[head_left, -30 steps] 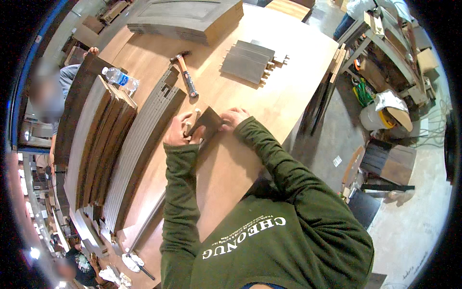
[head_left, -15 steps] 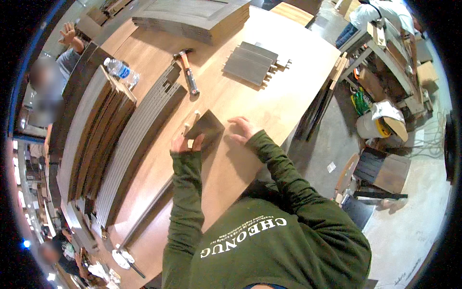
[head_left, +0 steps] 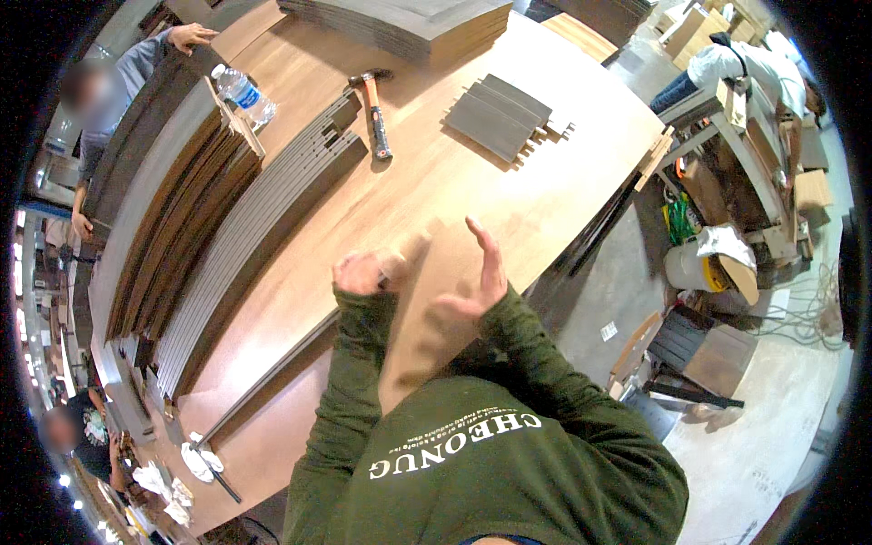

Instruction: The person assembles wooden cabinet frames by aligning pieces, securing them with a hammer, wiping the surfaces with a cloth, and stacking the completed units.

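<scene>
Over the near part of the table, my left hand (head_left: pixel 361 272) is closed around a small wooden board (head_left: pixel 411 252). The board is tilted nearly edge-on and smeared by motion, so its face and dowels are hard to make out. My right hand (head_left: pixel 483 277) is raised to the right of it, thumb and fingers apart, touching nothing. Farther off, several small grey boards (head_left: pixel 498 118) lie side by side with dowels sticking out of their right ends. A claw hammer (head_left: pixel 375 116) with an orange and black handle rests to their left.
Long grey strips (head_left: pixel 263 245) lie in a row on the left, beside stacked brown boards (head_left: pixel 186 232) with a water bottle (head_left: pixel 243 94) on top. Stacked grey panels (head_left: pixel 409 27) sit at the far edge. A long thin bar (head_left: pixel 263 381) lies near left. Co-workers stand left and far right.
The small board in my left hand has turned from showing its dark face to nearly edge-on. My right hand has lifted and its fingers spread. The co-worker at far left has lowered a raised hand.
</scene>
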Action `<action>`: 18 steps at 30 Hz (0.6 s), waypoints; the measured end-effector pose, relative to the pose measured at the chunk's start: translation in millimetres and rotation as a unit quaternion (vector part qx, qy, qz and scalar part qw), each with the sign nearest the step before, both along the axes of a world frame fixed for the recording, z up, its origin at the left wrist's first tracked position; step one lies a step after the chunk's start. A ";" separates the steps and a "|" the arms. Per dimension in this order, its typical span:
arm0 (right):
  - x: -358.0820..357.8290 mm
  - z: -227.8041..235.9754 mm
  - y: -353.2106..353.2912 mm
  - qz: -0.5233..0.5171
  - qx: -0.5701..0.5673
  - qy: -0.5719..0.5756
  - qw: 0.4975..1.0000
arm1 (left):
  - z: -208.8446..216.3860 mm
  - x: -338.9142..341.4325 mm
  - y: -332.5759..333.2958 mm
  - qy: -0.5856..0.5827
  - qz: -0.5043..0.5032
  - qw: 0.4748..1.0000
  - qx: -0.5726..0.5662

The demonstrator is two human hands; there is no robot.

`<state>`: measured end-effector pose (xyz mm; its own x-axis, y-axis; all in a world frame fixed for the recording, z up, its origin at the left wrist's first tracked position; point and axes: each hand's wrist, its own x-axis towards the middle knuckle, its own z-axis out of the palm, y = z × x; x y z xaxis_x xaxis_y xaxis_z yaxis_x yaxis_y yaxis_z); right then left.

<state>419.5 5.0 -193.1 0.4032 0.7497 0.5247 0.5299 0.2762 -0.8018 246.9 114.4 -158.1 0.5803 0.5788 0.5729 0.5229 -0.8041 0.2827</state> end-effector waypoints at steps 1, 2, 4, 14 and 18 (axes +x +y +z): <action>-13.2 -1.8 -6.6 -0.005 0.044 0.032 0.999 | -3.2 -0.9 -7.4 -0.003 -0.050 0.998 -0.022; -25.1 -1.6 -6.4 -0.015 0.098 0.068 0.993 | -3.8 -3.2 -17.1 -0.004 -0.099 0.994 -0.042; -44.9 -2.9 -3.1 -0.053 0.216 0.130 0.966 | 12.0 -7.3 -40.1 0.089 -0.096 0.989 -0.071; -50.6 -4.2 13.5 -0.055 0.280 0.092 0.954 | -42.7 -140.1 -31.3 0.165 0.108 0.954 -0.226; -10.1 44.4 34.1 -0.037 0.120 0.030 0.992 | -21.0 -91.7 -11.2 0.304 0.145 0.871 -0.358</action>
<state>409.4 39.2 -148.8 0.4882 0.5733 0.6581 0.5096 0.4250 -0.7482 155.1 103.2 -179.2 0.4199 0.8338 -0.3583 0.9030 -0.3443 0.2570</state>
